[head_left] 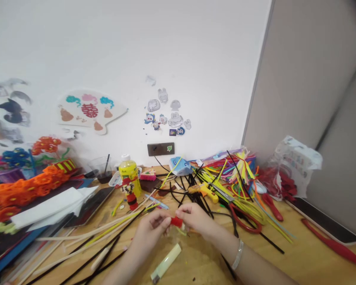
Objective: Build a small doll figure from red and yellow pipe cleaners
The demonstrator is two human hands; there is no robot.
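Observation:
A small red roll-like piece (176,222) is pinched between both hands above the table. My left hand (154,223) grips its left end with thumb and fingertips. On the right end, my right hand (192,217) has its fingers closed around it. A small pale bit with a yellowish-green strand shows just under my right fingers; what it is, I cannot tell. Directly below the hands lies a pale yellow lighter (167,261). Behind them stands a small red, black and white figure (129,194), in front of a yellow bottle (129,172).
A yellow glue gun (206,191) and red-handled scissors (246,221) lie among black and coloured pipe cleaners (237,170) to the right. Long pale and black strips (97,245) cover the left. Orange fuzzy flowers (32,186) sit far left. A wall socket (160,149) is behind.

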